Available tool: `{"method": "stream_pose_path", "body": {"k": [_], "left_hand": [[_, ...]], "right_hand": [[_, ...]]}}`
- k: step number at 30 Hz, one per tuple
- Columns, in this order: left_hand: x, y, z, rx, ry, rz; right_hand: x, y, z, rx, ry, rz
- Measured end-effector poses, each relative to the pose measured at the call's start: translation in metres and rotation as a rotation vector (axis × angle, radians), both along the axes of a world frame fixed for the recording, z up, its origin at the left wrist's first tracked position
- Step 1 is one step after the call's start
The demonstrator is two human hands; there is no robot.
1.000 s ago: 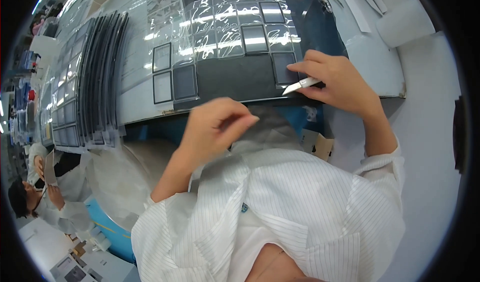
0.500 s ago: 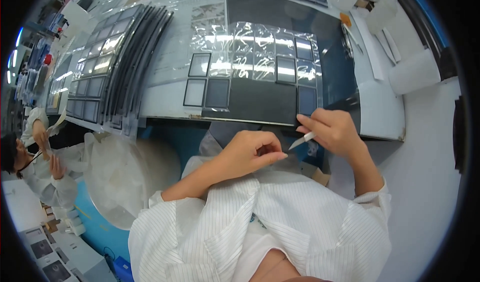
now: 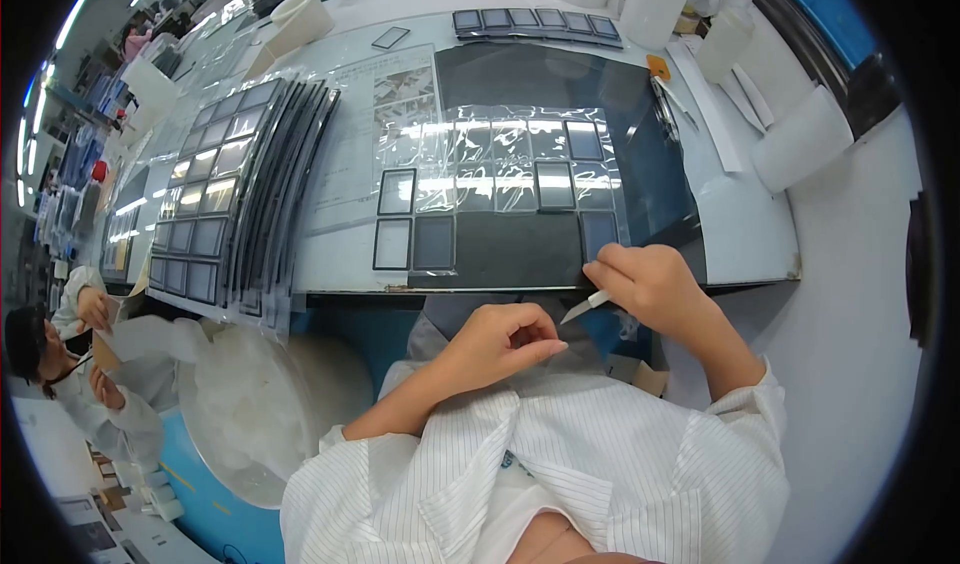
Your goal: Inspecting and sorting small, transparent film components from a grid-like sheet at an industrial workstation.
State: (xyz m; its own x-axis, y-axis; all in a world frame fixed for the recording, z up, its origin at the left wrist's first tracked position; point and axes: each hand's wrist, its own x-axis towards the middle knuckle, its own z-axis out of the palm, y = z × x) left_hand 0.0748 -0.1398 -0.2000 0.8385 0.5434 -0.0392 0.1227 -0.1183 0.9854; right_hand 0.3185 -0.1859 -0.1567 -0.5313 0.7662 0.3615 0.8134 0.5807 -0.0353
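Note:
My right hand (image 3: 648,286) grips a small knife (image 3: 584,308) with a white handle, its blade pointing down and left. The fingertips of that hand are at the lower edge of a dark framed panel (image 3: 599,234) at the table's front. My left hand (image 3: 500,346) is curled in front of my body, thumb toward the forefinger, close to the blade tip. Whatever it may pinch is too small to make out. A glossy clear plastic sheet (image 3: 476,186) lies on the dark mat (image 3: 505,254), with several black-framed rectangles (image 3: 434,243) along its left and right sides.
To the left leans a thick stack of framed panel sheets (image 3: 210,189). A small panel strip (image 3: 535,26) lies at the back. White bottles (image 3: 728,39) and a roll (image 3: 805,139) stand at right. A large white-lined bin (image 3: 245,414) and a co-worker (image 3: 100,364) are at lower left.
The view has tilted up, so the table and hands sit lower in the picture. Both hands keep nearly the same pose, the knife still in the right one.

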Motion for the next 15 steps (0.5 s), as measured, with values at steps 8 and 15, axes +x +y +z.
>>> {"method": "stream_pose_path", "body": {"k": [8,15], "left_hand": [[-0.002,-0.001,-0.009,-0.146,0.062,0.051],[-0.001,-0.003,-0.01,-0.131,0.09,0.027]], "right_hand": [[0.004,-0.002,-0.002,-0.056,0.098,-0.065],[0.003,-0.001,-0.007,-0.026,-0.114,-0.083]]}}
